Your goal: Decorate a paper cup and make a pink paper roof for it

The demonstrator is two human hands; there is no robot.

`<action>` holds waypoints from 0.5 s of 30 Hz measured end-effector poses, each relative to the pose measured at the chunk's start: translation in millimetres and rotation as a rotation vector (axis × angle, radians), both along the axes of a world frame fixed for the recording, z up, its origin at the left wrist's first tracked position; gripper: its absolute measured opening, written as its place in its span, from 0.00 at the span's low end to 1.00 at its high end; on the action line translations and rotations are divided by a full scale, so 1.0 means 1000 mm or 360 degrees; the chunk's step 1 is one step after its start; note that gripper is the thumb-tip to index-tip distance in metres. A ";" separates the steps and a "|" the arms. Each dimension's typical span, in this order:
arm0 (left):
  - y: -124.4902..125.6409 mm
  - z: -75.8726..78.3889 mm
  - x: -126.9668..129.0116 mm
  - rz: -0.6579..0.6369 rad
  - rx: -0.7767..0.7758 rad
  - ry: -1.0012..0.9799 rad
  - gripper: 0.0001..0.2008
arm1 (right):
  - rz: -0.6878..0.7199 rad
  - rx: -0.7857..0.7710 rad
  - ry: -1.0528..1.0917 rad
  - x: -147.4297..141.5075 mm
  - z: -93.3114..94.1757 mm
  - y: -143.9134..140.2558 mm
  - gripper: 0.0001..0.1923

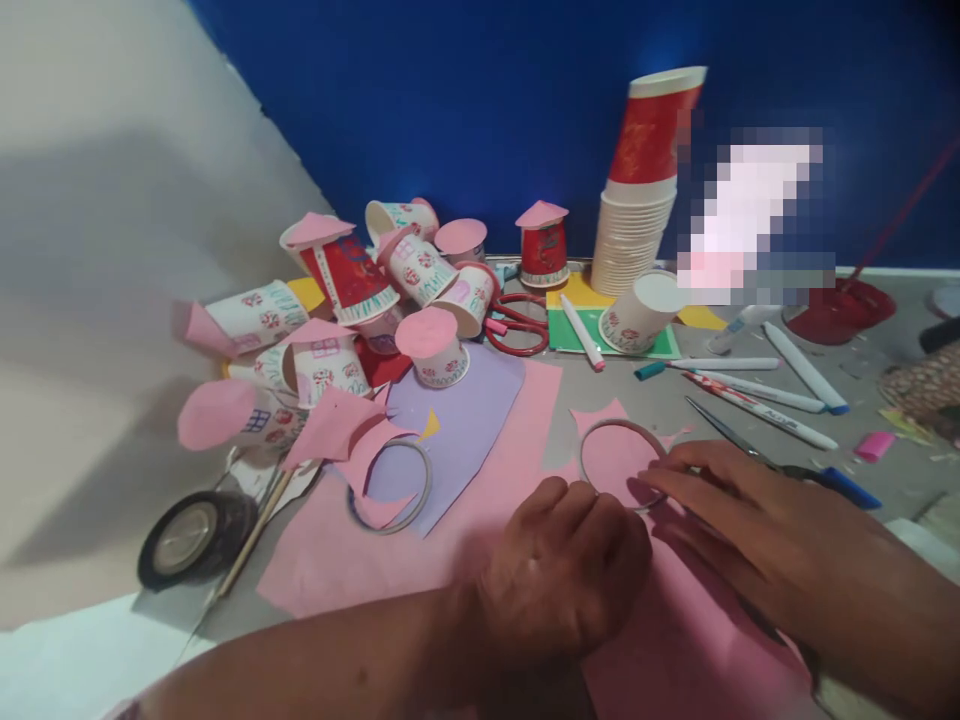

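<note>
My left hand point(562, 570) is curled into a loose fist on a sheet of pink paper point(360, 560), its knuckles close to a thin ring point(622, 462) that lies on the pink paper. My right hand point(742, 520) rests flat beside it with fingers stretched out, the fingertips touching the ring's right edge. Whether the left fist holds anything is hidden. A second ring point(391, 487) lies to the left on a purple sheet point(465, 420) with pink scraps across it.
Decorated paper cups point(352, 300) with pink roofs are piled at the back left, a tall cup stack point(637, 220) behind. Red scissors point(517, 322), markers point(757, 400), blue-handled scissors point(787, 465), a tape roll point(196, 535) and a red dish point(840, 310) lie around.
</note>
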State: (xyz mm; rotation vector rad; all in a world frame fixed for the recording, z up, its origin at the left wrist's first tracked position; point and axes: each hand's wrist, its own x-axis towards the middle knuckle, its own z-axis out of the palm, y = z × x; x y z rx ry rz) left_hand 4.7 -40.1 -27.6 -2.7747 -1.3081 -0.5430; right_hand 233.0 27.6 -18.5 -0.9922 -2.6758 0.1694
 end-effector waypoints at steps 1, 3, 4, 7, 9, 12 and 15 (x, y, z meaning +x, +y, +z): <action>-0.001 -0.001 0.000 -0.0026 -0.0007 0.0010 0.07 | 0.0067 0.0011 0.0003 -0.001 -0.003 0.001 0.17; -0.002 -0.004 0.000 -0.0051 0.0021 -0.0012 0.06 | 0.0142 0.0009 0.0027 0.002 -0.012 0.004 0.14; -0.002 -0.005 0.001 -0.0045 0.0039 -0.0035 0.08 | 0.0141 -0.0001 0.0051 0.005 -0.016 0.006 0.13; -0.004 -0.009 0.005 0.0013 0.0052 -0.0110 0.08 | 0.0185 -0.0048 0.0078 0.017 -0.026 0.012 0.12; -0.004 -0.011 0.009 0.0063 0.0040 -0.0133 0.07 | 0.0257 -0.0070 0.0070 0.024 -0.028 0.017 0.12; -0.004 -0.012 0.012 0.0097 0.0043 -0.0132 0.07 | 0.0304 -0.0113 0.0074 0.026 -0.028 0.021 0.12; -0.004 -0.014 0.011 0.0084 0.0064 -0.0119 0.07 | 0.0245 -0.0136 0.0114 0.025 -0.027 0.021 0.12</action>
